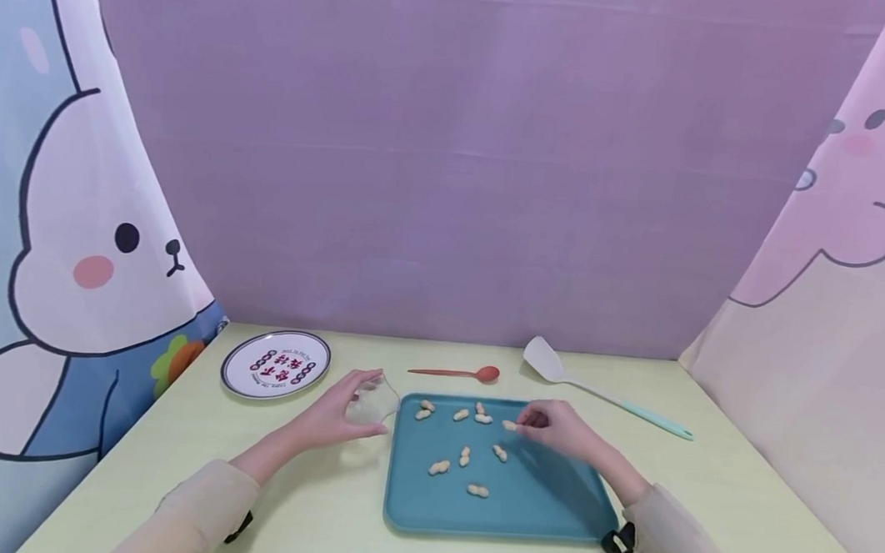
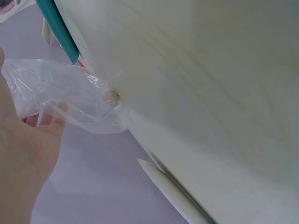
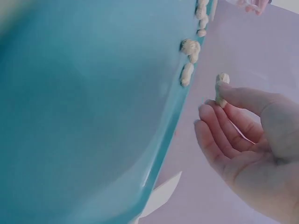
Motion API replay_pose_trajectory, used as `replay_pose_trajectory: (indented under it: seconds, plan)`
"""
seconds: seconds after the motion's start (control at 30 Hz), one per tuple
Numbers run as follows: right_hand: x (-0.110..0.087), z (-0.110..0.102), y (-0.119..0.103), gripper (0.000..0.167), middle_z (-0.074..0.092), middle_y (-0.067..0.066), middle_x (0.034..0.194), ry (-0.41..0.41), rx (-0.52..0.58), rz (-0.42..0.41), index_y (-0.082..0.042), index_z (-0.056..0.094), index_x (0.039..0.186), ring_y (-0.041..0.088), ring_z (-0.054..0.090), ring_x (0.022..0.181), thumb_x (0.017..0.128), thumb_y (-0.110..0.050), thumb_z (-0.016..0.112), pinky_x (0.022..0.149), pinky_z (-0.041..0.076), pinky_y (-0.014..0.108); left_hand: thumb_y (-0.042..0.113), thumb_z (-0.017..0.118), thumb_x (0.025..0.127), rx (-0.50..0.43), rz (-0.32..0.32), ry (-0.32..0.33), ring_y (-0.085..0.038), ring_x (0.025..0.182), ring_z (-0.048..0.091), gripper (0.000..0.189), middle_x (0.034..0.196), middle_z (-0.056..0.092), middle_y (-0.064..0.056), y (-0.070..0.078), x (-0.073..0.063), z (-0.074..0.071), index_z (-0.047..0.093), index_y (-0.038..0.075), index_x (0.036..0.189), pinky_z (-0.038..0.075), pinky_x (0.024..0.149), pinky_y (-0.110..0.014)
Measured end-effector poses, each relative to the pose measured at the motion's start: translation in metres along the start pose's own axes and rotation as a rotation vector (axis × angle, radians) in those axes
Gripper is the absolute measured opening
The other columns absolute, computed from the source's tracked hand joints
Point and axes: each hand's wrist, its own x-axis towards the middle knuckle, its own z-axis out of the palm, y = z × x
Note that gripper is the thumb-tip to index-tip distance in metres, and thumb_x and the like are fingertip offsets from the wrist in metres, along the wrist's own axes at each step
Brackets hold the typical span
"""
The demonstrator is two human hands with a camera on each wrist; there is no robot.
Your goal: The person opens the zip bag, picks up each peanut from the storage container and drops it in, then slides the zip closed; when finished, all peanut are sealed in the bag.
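Note:
My left hand (image 1: 333, 413) holds a clear plastic bag (image 1: 376, 402) beside the tray's left edge, with thumb and fingers spread apart at its mouth. In the left wrist view, a round tan thing, seemingly a peanut (image 2: 111, 98), lies at the far end of the bag. Over the upper right part of a teal tray (image 1: 551, 503), my right hand (image 1: 560, 429) pinches an unshelled peanut (image 3: 223, 78) between thumb and fingertips, above the tray surface. Several more peanuts (image 1: 439, 468) lie scattered on the tray.
A white plate (image 1: 276, 365) with red lettering stands at the back left. Behind the tray lie a red spoon (image 1: 487, 374) and a white spatula (image 1: 546, 360) with a mint handle. A purple cloth (image 1: 449, 160) hangs behind the table.

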Motion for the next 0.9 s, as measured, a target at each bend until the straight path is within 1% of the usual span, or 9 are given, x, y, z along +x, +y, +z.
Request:
replay_pose_trajectory:
  seconds: [0.1, 0.23, 0.47, 0.7, 0.9]
  plan:
    - [0.007, 0.0, -0.006, 0.005, 0.065, -0.004, 0.076, 0.044, 0.009, -0.021, -0.011, 0.068, 0.088, 0.001, 0.055, 0.065, 0.085, -0.015, 0.068, 0.058, 0.05, 0.019, 0.042, 0.077, 0.074, 0.001, 0.001, -0.004, -0.026, 0.121, 0.05, 0.086, 0.131, 0.051, -0.009, 0.0, 0.001, 0.0, 0.038, 0.004, 0.14, 0.049, 0.095, -0.042]
    - [0.017, 0.001, -0.016, 0.006, 0.065, -0.004, 0.077, 0.079, 0.031, -0.04, -0.011, 0.069, 0.089, 0.002, 0.055, 0.066, 0.085, -0.015, 0.069, 0.06, 0.05, 0.019, 0.042, 0.077, 0.074, 0.003, 0.005, -0.002, -0.026, 0.121, 0.051, 0.087, 0.131, 0.052, -0.009, -0.001, 0.001, 0.0, 0.038, 0.003, 0.14, 0.049, 0.095, -0.041]
    - [0.036, 0.006, -0.036, 0.009, 0.065, -0.003, 0.079, 0.077, 0.058, -0.046, -0.012, 0.069, 0.093, 0.004, 0.056, 0.067, 0.086, -0.018, 0.068, 0.06, 0.05, 0.02, 0.043, 0.077, 0.074, 0.011, 0.016, 0.003, -0.026, 0.12, 0.051, 0.087, 0.131, 0.052, -0.009, -0.002, 0.004, 0.001, 0.038, 0.003, 0.14, 0.049, 0.094, -0.041]
    - [0.053, 0.016, -0.058, 0.012, 0.065, 0.0, 0.08, 0.083, 0.09, -0.108, -0.008, 0.068, 0.095, 0.006, 0.058, 0.068, 0.087, -0.018, 0.066, 0.059, 0.051, 0.019, 0.042, 0.078, 0.073, -0.001, 0.007, 0.006, -0.026, 0.12, 0.051, 0.086, 0.131, 0.052, -0.009, -0.002, 0.002, 0.0, 0.038, 0.006, 0.14, 0.049, 0.094, -0.041]
    - [0.068, 0.028, -0.081, 0.013, 0.067, 0.0, 0.082, 0.095, 0.107, -0.108, -0.01, 0.069, 0.095, 0.006, 0.059, 0.07, 0.087, -0.02, 0.066, 0.061, 0.051, 0.018, 0.042, 0.078, 0.073, -0.012, 0.002, 0.002, -0.026, 0.12, 0.051, 0.086, 0.131, 0.052, -0.009, -0.002, 0.001, 0.001, 0.038, 0.006, 0.14, 0.049, 0.095, -0.041]
